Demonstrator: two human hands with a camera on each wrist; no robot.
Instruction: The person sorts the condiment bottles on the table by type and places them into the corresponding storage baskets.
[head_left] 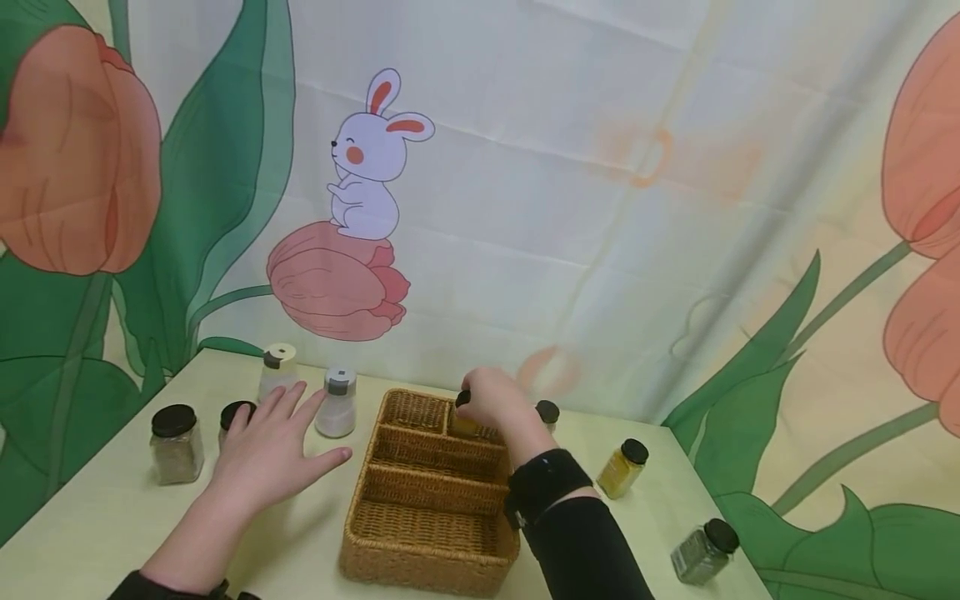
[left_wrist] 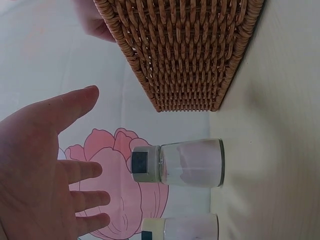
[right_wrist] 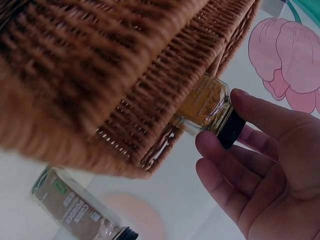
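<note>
A wicker basket [head_left: 427,567] with several compartments stands in the middle of the table. At its back right compartment my right hand [head_left: 501,404] pinches a spice jar by its black lid between thumb and fingers. In the right wrist view the jar [right_wrist: 202,102] holds orange-yellow powder, and its lower part is within the compartment. My left hand [head_left: 273,454] hovers left of the basket with fingers spread, holding nothing. Near its fingertips are a glass shaker with a grey cap [head_left: 336,414] and another with a cream cap [head_left: 280,367].
On the left stands a black-lidded jar [head_left: 177,454]; another jar [head_left: 236,412] is partly behind my left hand. To the right are a yellow jar [head_left: 619,472], a darker jar [head_left: 697,557] and a jar [head_left: 548,412] partly hidden by my right arm. A printed curtain [head_left: 510,208] hangs behind.
</note>
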